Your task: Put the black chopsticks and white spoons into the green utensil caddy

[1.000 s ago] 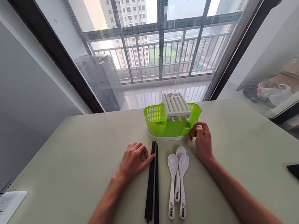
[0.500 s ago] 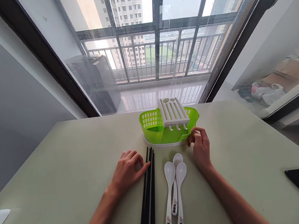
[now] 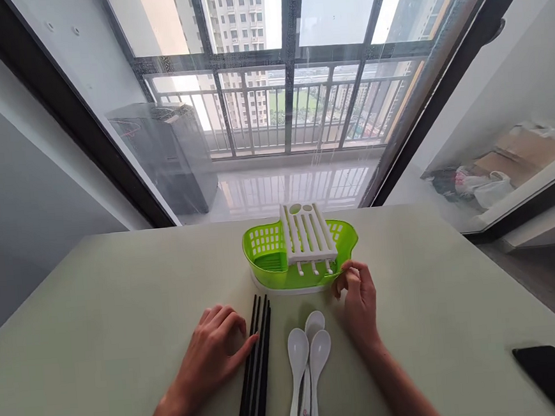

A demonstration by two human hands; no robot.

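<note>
My left hand (image 3: 216, 342) lies on the table with its fingers apart and curved, its thumb reaching over to touch the black chopsticks (image 3: 256, 376). These lie side by side, tips pointing away from me. My right hand (image 3: 359, 301) pinches the front right rim of a green cutlery basket (image 3: 268, 273), which stands on a white base. A white slotted holder (image 3: 311, 234) with small hooks is set across the basket's middle. Between my hands lie three white spoons (image 3: 298, 347), bowls away from me and partly overlapping; the lower ends of the handles run out of view.
The pale green table (image 3: 121, 297) stretches out on both sides. A black flat object (image 3: 554, 375) lies near its right edge. Past the far edge are a glass window, a grey appliance (image 3: 162, 156) and a balcony railing.
The camera view has shifted, so the tabletop things appear lower and farther left. The chopstick tips look more spread apart beside my left thumb. My right hand keeps its hold on the basket rim.
</note>
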